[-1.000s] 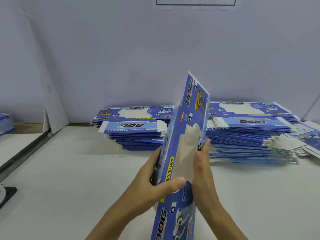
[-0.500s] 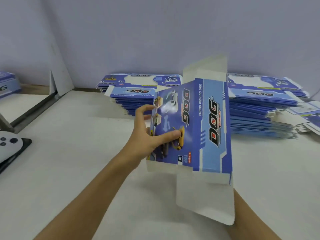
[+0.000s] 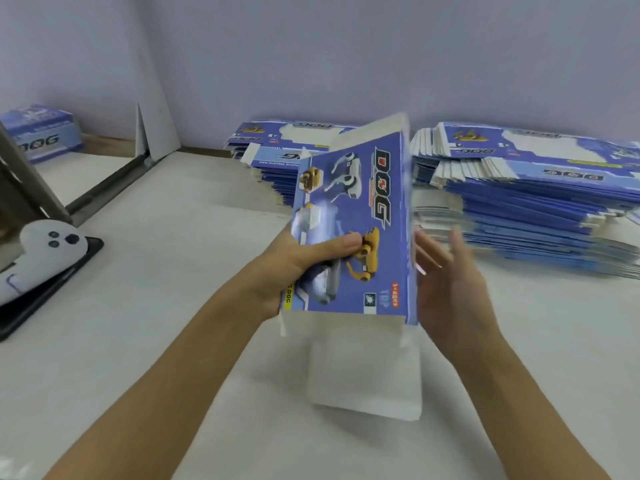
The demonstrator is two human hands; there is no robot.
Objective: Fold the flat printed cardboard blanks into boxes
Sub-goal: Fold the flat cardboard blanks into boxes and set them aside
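A blue printed "DOG" box blank (image 3: pixel 374 216), partly opened into a sleeve, is held above the white table. My left hand (image 3: pixel 304 261) grips its left side, thumb across the printed face. White end flaps hang loose at its near end (image 3: pixel 363 368) and stick up at its far end. My right hand (image 3: pixel 446 282) is beside the box's right edge with fingers spread straight, blurred, its fingertips at or just off that edge. Two stacks of flat blue blanks lie behind, one in the middle (image 3: pixel 273 161) and a taller one to the right (image 3: pixel 526 188).
A white game controller (image 3: pixel 41 251) on a black tray sits at the left table edge. A finished blue DOG box (image 3: pixel 41 133) stands far left on a lower surface. A white cardboard panel (image 3: pixel 152 133) leans against the back wall.
The box has turned so its dog-picture face looks at me. My right hand has come out from behind the box and now shows at its right edge. The view shifted slightly right.
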